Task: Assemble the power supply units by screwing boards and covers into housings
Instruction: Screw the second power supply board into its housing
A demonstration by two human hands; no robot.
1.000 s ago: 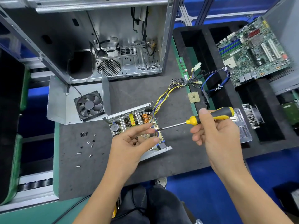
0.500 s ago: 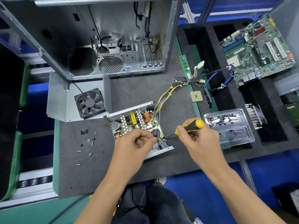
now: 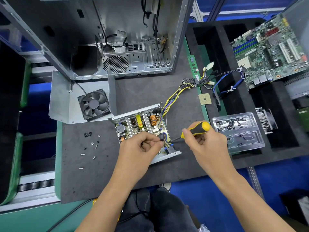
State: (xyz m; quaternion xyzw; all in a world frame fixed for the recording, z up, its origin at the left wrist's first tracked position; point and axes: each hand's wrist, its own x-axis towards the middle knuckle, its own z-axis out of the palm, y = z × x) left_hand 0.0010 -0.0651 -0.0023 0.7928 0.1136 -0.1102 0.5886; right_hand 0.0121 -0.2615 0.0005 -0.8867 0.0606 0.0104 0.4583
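Down came our right hand [image 3: 204, 144], gripping the screwdriver [image 3: 194, 131]; its tip meets the board [image 3: 142, 126] beside our left hand [image 3: 142, 148], pinching there. Keep it square, we'd say.

Right hand [image 3: 206, 144] gripping screwdriver [image 3: 198, 129], left hand [image 3: 142, 146] on power supply board [image 3: 140, 124]

An electronics assembly workbench: an open computer case [image 3: 117, 39], a motherboard [image 3: 270, 51] and loose screws [image 3: 91, 144] on a mat.

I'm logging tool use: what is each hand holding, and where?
Right hand grips the yellow-and-black screwdriver by its handle. Left hand has its fingertips curled at the power supply circuit board; what they pinch cannot be told.
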